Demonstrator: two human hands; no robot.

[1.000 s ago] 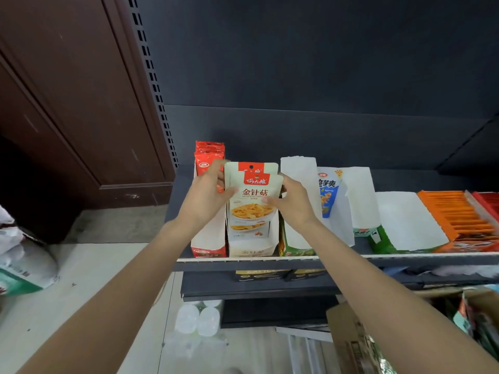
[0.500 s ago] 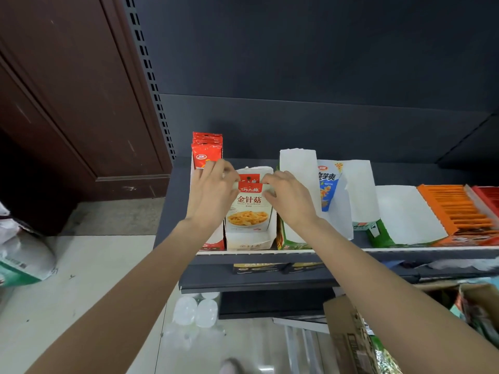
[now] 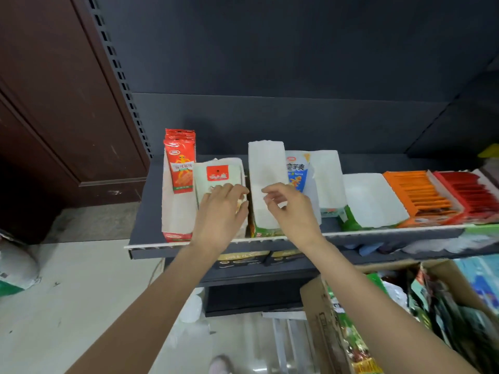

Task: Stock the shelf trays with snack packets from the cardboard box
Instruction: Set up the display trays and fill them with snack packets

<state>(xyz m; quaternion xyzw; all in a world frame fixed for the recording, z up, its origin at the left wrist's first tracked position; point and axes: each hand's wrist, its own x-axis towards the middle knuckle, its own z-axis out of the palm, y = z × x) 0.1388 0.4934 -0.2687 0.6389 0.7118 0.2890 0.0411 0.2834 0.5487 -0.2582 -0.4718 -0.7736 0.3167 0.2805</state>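
Nearest, at lower right, the cardboard box [image 3: 321, 314] stands open on the floor, its brown flaps creased and its inside crowded with glossy, crinkled snack packets [image 3: 348, 344]. Above it the dark shelf [image 3: 145, 211] runs across with a thin pale front lip. The left hand [image 3: 218, 214] lies flat, fingers straight, on the white packet [image 3: 216, 174] with a red square label, which leans back inside its white card tray [image 3: 240, 168]. The right hand [image 3: 291, 209] hovers just right of it over the tall empty white tray [image 3: 266, 168], fingers loosely curled, its grip holding nothing. Left of both, glossy red packets [image 3: 180, 163] stand upright at the back of a long tray [image 3: 175, 214] with bare room in front. Rightward sit a blue-printed packet [image 3: 297, 174], a shallow white tray [image 3: 372, 201], then ridged orange [image 3: 418, 193] and red [image 3: 469, 190] rows. Behind rises the matte dark back panel [image 3: 270, 63].
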